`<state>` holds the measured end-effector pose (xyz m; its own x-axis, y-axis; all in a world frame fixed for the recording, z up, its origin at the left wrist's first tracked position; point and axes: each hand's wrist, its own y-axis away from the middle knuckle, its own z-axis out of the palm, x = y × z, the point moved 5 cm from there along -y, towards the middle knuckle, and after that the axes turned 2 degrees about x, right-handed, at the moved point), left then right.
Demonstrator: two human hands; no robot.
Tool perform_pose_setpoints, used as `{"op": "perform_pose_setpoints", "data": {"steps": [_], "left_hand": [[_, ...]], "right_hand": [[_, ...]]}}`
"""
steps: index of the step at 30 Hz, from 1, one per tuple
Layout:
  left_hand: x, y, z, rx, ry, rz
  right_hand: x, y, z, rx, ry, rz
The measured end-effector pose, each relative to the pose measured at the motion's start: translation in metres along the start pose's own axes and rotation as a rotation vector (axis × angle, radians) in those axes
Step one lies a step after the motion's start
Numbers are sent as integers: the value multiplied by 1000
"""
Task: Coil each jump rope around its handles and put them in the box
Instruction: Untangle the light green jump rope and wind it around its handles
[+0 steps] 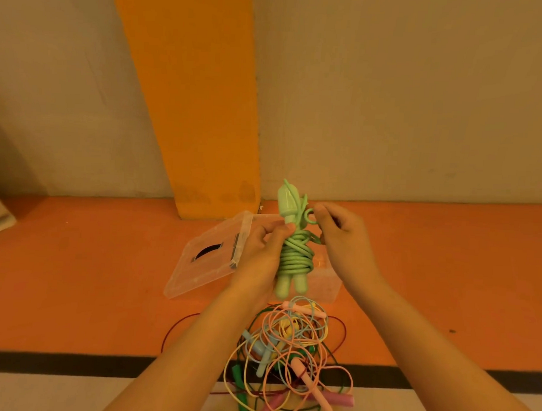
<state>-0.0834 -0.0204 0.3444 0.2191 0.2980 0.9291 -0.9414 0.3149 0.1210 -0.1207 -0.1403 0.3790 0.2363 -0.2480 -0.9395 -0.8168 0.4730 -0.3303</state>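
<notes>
We saw the person's left hand w/ fingers curled round the green jump rope, thumb pressed on one handle near the top. The rope was held upright in the air, above and in front of the box. Its 2 handles lay side by side, butt ends down, and the cord was wound in many turns round their middle.

The right hand pinched a small loop of the green cord at the bundle's upper right, btwn thumb and fingertips.

The box, clear plastic, sat on the orange floor near its far edge, where the wall meets it, close to the foot of the orange pillar. Most of it was hidden behind the hands. The clear lid lay just beside the box's left side; we couldn't tell if they touched.

Nearer the person, a pile of loose jump ropes (pink, blue, yellow, green, dark red cords, tangled) lay across the black stripe at the floor's near edge.
</notes>
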Motion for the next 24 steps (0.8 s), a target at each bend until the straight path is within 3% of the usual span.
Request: {"op": "perform_pose_setpoints", "data": {"steps": [4,14,24], "left_hand": [[3,0,0,-21,8,35],[9,6,-1,-43,-48,101],[14,7,-8,44,-191,245]], "right_hand": [[-2,0,-7,87,-49,-19],[5,7,1,65,-36,3],[-2,13,12,-107,-157,94]]}}
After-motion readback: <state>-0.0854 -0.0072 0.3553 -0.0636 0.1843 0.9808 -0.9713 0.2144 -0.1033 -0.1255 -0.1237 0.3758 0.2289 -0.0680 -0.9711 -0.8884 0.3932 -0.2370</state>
